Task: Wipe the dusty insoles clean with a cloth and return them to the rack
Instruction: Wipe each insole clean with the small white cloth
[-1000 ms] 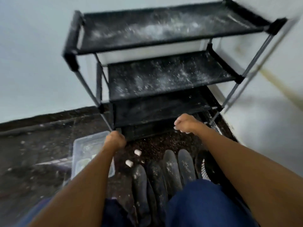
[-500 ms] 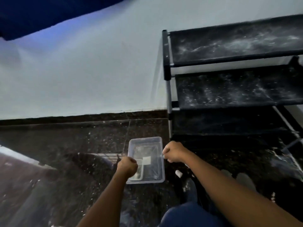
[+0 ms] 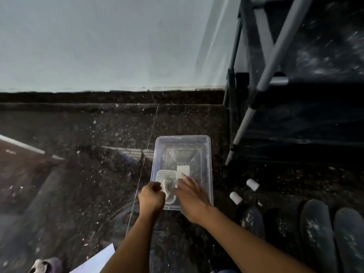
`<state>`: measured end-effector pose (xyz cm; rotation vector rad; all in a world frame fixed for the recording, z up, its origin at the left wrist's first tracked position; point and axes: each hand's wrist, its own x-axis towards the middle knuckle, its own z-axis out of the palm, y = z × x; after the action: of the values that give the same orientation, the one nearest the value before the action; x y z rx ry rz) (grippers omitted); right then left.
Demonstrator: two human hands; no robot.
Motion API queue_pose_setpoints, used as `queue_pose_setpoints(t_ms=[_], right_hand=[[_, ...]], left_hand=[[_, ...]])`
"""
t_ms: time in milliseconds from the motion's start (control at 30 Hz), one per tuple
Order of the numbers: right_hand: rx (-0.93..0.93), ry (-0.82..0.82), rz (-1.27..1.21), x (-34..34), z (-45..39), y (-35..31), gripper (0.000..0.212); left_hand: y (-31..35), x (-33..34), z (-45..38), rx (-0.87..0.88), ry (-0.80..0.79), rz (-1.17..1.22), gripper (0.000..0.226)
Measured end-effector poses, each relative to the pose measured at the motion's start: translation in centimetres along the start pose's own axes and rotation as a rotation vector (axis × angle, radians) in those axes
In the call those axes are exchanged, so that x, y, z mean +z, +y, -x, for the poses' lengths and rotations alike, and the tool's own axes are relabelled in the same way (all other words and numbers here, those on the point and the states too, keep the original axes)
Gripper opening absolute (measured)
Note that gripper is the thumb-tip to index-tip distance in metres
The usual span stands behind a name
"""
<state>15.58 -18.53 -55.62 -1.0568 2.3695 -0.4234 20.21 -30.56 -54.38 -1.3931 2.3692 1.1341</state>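
Several dark, dust-speckled insoles [image 3: 315, 235] lie on the floor at the lower right. The black rack [image 3: 262, 79], its shelves dusty, stands at the upper right. A clear plastic bin [image 3: 182, 139] sits on the floor in the middle. It holds a small clear tub [image 3: 164, 175], a white card [image 3: 183, 170] and a crumpled white cloth [image 3: 167, 191]. My left hand [image 3: 151, 198] is curled at the bin's near left corner and pinches the cloth. My right hand [image 3: 189, 192] reaches into the bin with straight, spread fingers just right of the cloth.
Two small white cylinders [image 3: 253, 184] [image 3: 235, 198] lie on the dark speckled floor between the bin and the insoles. A white sheet [image 3: 94, 261] and a greyish rag [image 3: 45, 265] show at the bottom left. A pale wall rises behind.
My view has swung left and down from the rack to the bin. Both hands moved to the bin; the right hand opened and reached inside, while the left stayed curled.
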Motion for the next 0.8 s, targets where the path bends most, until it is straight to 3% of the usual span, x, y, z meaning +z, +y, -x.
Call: queue_pose_setpoints(t_ms=[67,267,433,500,600,667,800], right_hand=[[-0.039,0.029,0.047,1.3,-1.3,-0.5,0.052],[-0.047,-0.066,0.247,3.4,-4.3,-1.8,0.046],[-0.002,-0.148,0.354,4.3,-5.0,-2.0,0.067],[-0.003,-0.158,0.413,4.7,-5.1,-2.1,0.071],[0.006,-0.143,0.415,5.0,-5.2,-2.1,0.068],[0.017,-0.099,0.339,4.9,-5.2,-2.1,0.062],[0.044,0.103,0.070,3.6,-4.5,-2.0,0.040]], left_hand=[[-0.6,0.6,-0.8,-0.036,0.011,0.040,0.028],[-1.3,1.8,-2.3,-0.286,-0.098,0.356,0.126],[-1.0,2.3,-2.4,-0.274,-0.153,0.421,0.153],[-0.9,2.6,-2.6,-0.269,-0.160,0.424,0.152],[-0.3,2.7,-2.4,-0.272,-0.152,0.413,0.128],[-0.2,2.8,-2.4,-0.273,-0.147,0.384,0.109],[0.1,2.9,-2.0,-0.249,-0.111,0.357,0.099]])
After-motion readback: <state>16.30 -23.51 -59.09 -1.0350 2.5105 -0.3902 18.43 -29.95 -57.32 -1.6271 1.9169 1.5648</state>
